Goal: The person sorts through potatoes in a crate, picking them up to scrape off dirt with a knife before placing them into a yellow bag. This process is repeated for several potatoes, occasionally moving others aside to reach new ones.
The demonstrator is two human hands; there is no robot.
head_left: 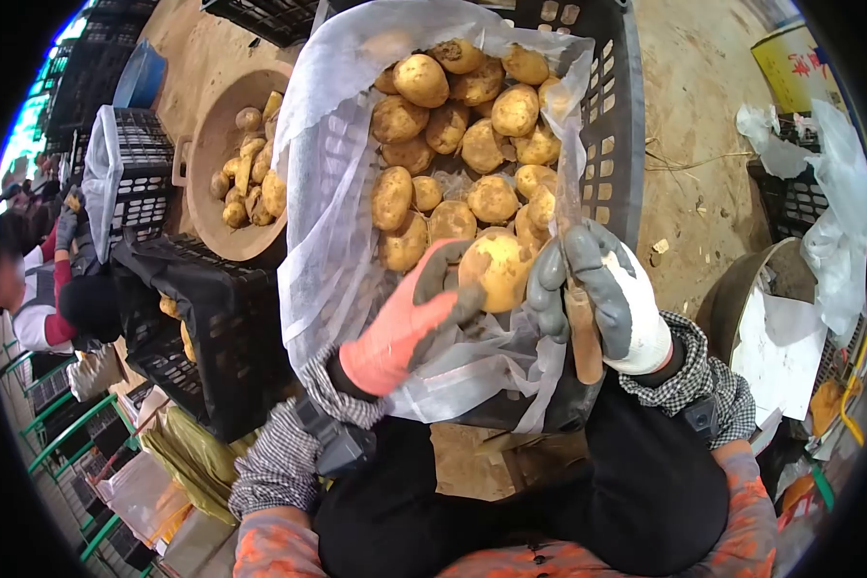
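Note:
My left hand (409, 313), in a coral glove with grey fingers, is closed on the left side of a yellow potato (496, 270). My right hand (612, 299), gloved in white and grey, grips a knife by its wooden handle (583, 332). The knife's brownish blade (568, 178) points away from me, and the right fingers are close to the potato's right side. Both hands are over the near end of a black plastic crate (618, 125) lined with thin white sheeting (323, 173). Several soil-marked potatoes (421, 81) lie in it.
To the left, a round brown basin (217, 120) holds potatoes, near a black-lined crate (222, 318) with a few more. Another person (48, 279) sits at far left. At right stand a round tub (742, 289), white plastic (838, 222) and a yellow bucket (790, 72).

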